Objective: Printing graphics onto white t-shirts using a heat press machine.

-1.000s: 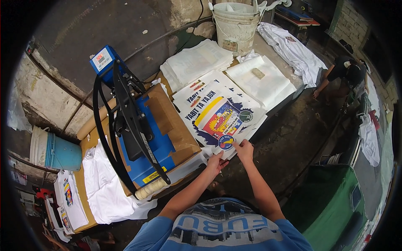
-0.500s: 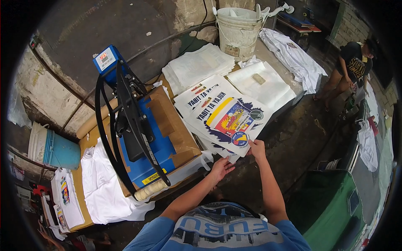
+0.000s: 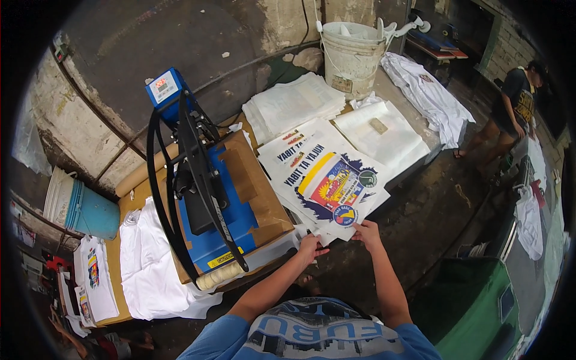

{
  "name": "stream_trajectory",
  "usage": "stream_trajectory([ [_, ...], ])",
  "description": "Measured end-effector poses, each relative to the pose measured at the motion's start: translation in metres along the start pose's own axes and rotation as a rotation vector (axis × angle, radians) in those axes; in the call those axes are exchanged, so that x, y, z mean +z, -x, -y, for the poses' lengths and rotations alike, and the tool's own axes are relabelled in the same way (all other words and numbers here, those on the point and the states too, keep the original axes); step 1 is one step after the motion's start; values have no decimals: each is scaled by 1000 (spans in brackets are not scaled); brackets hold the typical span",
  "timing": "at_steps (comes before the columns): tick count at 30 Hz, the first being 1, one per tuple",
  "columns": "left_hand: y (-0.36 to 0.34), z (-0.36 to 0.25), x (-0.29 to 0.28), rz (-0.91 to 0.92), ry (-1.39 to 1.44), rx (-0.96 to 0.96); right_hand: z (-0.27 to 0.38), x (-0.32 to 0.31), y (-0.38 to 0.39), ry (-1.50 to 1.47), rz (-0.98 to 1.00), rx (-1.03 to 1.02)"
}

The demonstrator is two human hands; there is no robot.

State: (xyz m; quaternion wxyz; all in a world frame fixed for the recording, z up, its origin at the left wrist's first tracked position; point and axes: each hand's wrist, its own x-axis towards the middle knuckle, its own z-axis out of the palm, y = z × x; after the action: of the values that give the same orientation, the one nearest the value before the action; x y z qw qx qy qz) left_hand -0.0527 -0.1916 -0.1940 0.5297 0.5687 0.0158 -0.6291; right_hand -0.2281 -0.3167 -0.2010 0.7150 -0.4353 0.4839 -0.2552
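A stack of white printed sheets [image 3: 318, 174] with mirrored lettering and a colourful emblem lies fanned out on the table. My right hand [image 3: 366, 234] pinches the near edge of the top sheet, thumb on its upper side. Beside it, my left hand [image 3: 311, 248] is at the near left corner of the stack, fingers apart and pointing right; whether they touch the paper is hard to see. To the left of the stack stands a blue heat press [image 3: 207, 210] with black arms, a wrapped handle and cardboard taped over its top.
Behind the sheets are a pile of blank whitish sheets [image 3: 294, 105] and a dirty white bucket [image 3: 352, 60]. White shirts [image 3: 153, 264] lie left of the press, near a blue bucket [image 3: 96, 210]. Another person [image 3: 516, 108] stands at the far right by a second table.
My left hand has shifted slightly left along the sheets' near edge. My right hand keeps its pinch. The whole view has shifted a little, and the other person has changed posture.
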Motion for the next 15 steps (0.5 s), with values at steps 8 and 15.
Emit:
stream_trajectory([
  [8,4,-2,-27,10,58,87,8,9,-17,-193,-66,-62],
  [15,43,39,-82,220,-149,-191,8,34,-40,13,-129,-88],
])
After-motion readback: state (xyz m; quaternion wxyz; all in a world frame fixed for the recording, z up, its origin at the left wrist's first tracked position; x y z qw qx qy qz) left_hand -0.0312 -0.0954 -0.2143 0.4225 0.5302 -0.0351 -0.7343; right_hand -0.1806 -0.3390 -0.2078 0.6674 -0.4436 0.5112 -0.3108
